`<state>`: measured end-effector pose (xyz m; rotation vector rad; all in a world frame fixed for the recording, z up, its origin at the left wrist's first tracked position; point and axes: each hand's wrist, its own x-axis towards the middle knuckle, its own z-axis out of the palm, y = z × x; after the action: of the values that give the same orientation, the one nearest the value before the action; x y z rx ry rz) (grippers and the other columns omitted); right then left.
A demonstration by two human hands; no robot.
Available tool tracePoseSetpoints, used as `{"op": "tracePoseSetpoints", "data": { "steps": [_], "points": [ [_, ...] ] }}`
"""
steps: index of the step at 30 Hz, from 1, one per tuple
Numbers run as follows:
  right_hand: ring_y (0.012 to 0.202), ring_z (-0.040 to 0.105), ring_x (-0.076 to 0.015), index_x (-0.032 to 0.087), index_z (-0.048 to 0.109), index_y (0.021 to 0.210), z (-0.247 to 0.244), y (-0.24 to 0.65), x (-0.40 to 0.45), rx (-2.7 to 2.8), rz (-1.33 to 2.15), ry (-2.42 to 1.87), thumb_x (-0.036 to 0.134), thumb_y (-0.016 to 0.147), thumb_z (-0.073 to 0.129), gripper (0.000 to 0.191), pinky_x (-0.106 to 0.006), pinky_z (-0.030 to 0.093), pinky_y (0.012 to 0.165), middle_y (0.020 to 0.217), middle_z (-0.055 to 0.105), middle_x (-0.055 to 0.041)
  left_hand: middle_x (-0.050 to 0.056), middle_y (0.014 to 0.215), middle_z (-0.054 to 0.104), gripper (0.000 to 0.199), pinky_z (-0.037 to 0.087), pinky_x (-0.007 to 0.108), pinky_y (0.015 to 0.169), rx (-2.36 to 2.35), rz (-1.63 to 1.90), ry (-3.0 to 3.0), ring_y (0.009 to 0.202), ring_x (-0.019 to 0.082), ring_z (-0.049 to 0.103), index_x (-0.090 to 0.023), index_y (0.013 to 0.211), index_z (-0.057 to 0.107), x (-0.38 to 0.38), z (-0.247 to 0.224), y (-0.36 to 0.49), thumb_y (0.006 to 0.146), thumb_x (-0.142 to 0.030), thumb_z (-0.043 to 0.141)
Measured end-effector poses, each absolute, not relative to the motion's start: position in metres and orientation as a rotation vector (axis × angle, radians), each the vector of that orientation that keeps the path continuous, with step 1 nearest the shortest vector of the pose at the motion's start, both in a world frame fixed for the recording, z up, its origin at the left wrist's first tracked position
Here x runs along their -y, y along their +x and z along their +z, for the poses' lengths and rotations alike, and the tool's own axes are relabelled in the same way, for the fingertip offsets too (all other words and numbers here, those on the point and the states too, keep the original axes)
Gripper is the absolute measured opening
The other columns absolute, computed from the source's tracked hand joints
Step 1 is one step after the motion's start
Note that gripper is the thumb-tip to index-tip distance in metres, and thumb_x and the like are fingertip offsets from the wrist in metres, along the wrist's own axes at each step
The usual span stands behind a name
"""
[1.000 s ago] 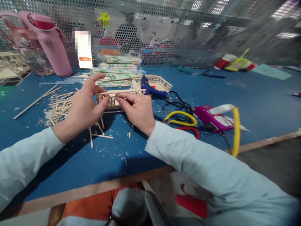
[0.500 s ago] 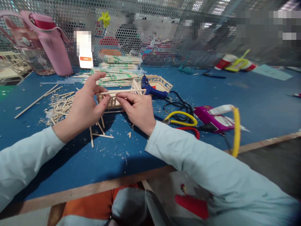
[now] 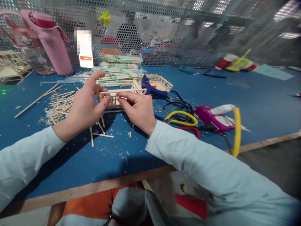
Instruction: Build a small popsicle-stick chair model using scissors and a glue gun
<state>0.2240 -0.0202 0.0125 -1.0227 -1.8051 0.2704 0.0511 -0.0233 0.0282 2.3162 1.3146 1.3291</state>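
Observation:
A small frame of thin wooden sticks [image 3: 114, 102] stands between my hands, with a longer wooden stick [image 3: 128, 90] lying along its top edge. My left hand [image 3: 82, 105] is closed at the left end, thumb and fingers at the stick and frame, with the index finger raised. From the right, my right hand [image 3: 139, 110] pinches with thumb and index finger at the frame's upper rail, just under the stick. The fingertips partly hide what they grip. Loose sticks [image 3: 102, 135] lie below the frame.
Behind are bundled sticks [image 3: 122, 75], a blue glue gun [image 3: 154, 90] and a lit phone [image 3: 86, 51]. A purple glue gun [image 3: 213, 119] and yellow-handled pliers [image 3: 183, 117] lie right. Broken sticks [image 3: 62, 105] and a pink bottle [image 3: 55, 47] are left.
Almost nothing differs. The right hand has shifted very slightly to the right; the left hand keeps its place on the frame.

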Motion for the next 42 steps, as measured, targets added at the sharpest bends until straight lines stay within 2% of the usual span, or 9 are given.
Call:
{"op": "tracePoseSetpoints", "data": {
  "steps": [15, 24, 32, 38, 42],
  "points": [
    [0.079, 0.069, -0.0148, 0.02, 0.075, 0.092, 0.0112, 0.2236, 0.0192, 1.793, 0.294, -1.018, 0.022, 0.084, 0.057, 0.02, -0.026, 0.052, 0.075, 0.087, 0.076, -0.0018, 0.004, 0.091, 0.068, 0.054, 0.052, 0.037, 0.076, -1.296, 1.328, 2.3, 0.083, 0.021, 0.064, -0.025, 0.13, 0.04, 0.0226, 0.0291, 0.0497, 0.08, -0.027, 0.06],
    [0.079, 0.068, -0.014, 0.021, 0.075, 0.09, 0.0135, 0.2238, 0.0215, 1.797, 0.271, -1.01, 0.021, 0.084, 0.058, 0.019, -0.026, 0.051, 0.077, 0.087, 0.075, -0.0009, 0.005, 0.097, 0.065, 0.066, 0.052, 0.039, 0.08, -1.224, 1.285, 2.365, 0.089, 0.022, 0.064, -0.028, 0.133, 0.037, 0.0215, 0.0274, 0.0446, 0.072, -0.015, 0.059],
    [0.064, 0.064, -0.0113, 0.019, 0.075, 0.094, 0.0138, 0.2238, 0.0219, 1.81, 0.242, -1.052, 0.024, 0.083, 0.059, 0.019, -0.024, 0.049, 0.068, 0.078, 0.074, -0.0003, 0.005, 0.099, 0.066, 0.065, 0.051, 0.038, 0.083, -1.244, 1.275, 2.365, 0.095, 0.023, 0.063, -0.025, 0.133, 0.037, 0.0244, 0.0279, 0.0467, 0.073, -0.015, 0.058],
    [0.077, 0.068, -0.0141, 0.021, 0.075, 0.09, 0.0124, 0.2238, 0.0196, 1.795, 0.251, -1.006, 0.023, 0.084, 0.059, 0.018, -0.026, 0.051, 0.076, 0.087, 0.075, -0.0013, 0.005, 0.098, 0.066, 0.064, 0.05, 0.04, 0.084, -1.225, 1.284, 2.348, 0.092, 0.023, 0.063, -0.023, 0.133, 0.038, 0.0232, 0.0269, 0.0458, 0.073, -0.016, 0.059],
    [0.08, 0.07, -0.0145, 0.019, 0.076, 0.09, 0.0116, 0.2242, 0.0189, 1.795, 0.231, -0.98, 0.022, 0.084, 0.059, 0.018, -0.025, 0.052, 0.078, 0.088, 0.076, -0.0021, 0.004, 0.097, 0.066, 0.062, 0.05, 0.038, 0.083, -1.22, 1.289, 2.34, 0.09, 0.022, 0.064, -0.026, 0.132, 0.039, 0.0227, 0.0259, 0.0449, 0.074, -0.017, 0.06]
  ]
}}
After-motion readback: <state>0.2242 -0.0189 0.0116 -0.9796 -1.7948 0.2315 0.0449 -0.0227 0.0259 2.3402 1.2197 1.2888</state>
